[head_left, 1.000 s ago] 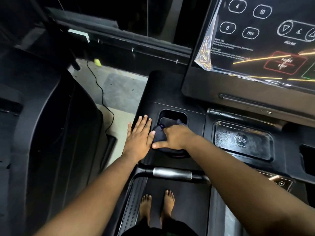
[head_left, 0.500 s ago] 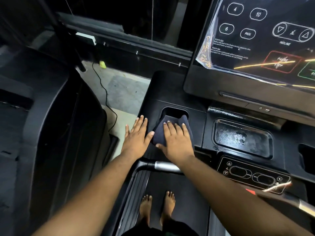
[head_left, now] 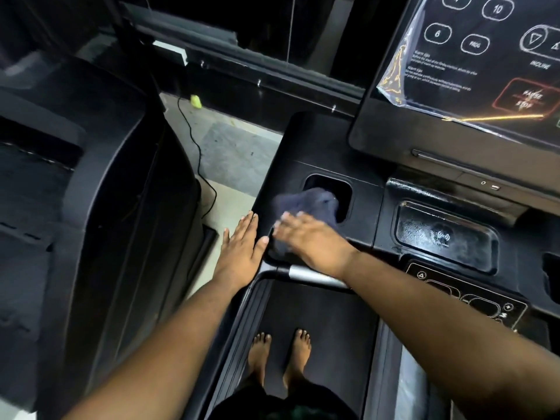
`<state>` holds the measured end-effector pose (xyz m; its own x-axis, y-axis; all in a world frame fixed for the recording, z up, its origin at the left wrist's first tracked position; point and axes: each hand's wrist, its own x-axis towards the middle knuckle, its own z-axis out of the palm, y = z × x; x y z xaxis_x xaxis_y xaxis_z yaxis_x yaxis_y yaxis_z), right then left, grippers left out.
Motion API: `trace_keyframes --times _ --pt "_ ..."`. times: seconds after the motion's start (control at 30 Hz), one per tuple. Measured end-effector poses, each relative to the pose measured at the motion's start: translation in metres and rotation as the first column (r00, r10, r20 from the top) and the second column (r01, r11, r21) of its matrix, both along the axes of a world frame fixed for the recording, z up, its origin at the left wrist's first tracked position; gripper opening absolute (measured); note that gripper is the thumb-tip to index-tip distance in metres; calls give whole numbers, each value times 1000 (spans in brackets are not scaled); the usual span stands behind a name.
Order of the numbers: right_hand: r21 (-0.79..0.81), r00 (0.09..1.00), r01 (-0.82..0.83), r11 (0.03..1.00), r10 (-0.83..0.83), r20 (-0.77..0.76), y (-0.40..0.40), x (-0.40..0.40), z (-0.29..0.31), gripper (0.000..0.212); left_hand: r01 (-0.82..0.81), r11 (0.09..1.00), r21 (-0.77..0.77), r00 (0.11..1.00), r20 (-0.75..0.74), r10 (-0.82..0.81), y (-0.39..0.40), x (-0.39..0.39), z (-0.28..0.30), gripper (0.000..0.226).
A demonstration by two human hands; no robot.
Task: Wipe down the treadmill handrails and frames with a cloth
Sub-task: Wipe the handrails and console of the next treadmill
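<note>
1. My right hand [head_left: 312, 237] presses the cloth [head_left: 306, 204] flat, fingers spread, beside the cup well [head_left: 339, 189].
2. My left hand [head_left: 239, 250] rests open on the frame edge [head_left: 285, 147].
3. I should overlap strokes and press evenly.

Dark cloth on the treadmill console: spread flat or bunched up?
Bunched. The dark blue-grey cloth rises in a rumpled mound under the right hand, its far edge overhanging the rectangular cup-holder recess.

A dark navy cloth [head_left: 312, 204] lies on a black treadmill frame [head_left: 306, 147]. Just below the cloth, the handrail [head_left: 306, 275] shows a silver section. Right of it, the black console [head_left: 472, 65] carries white outlined buttons and a red-outlined stop button [head_left: 528, 98].
</note>
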<state>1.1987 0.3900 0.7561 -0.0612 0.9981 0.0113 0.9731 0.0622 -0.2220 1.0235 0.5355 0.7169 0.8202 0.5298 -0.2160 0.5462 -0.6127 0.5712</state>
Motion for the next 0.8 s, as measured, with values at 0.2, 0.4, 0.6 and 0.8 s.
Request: trace_keyframes --times 0.2,0.4,0.6,0.8 --pt "-282 924 382 880 -365 113 44 14 17 86 -148 985 -92 987 52 153 7 -27 -3 68" --pt "-351 945 324 879 -319 73 54 -24 19 71 -100 992 -78 995 19 102 5 -60 -5 61" --pt "-341 996 72 937 -53 65 21 -113 16 89 -203 958 -203 977 30 213 -27 -128 6 76" --pt "-372 973 173 912 -100 207 38 -107 24 97 -278 951 -134 960 -15 278 -72 -218 1 80"
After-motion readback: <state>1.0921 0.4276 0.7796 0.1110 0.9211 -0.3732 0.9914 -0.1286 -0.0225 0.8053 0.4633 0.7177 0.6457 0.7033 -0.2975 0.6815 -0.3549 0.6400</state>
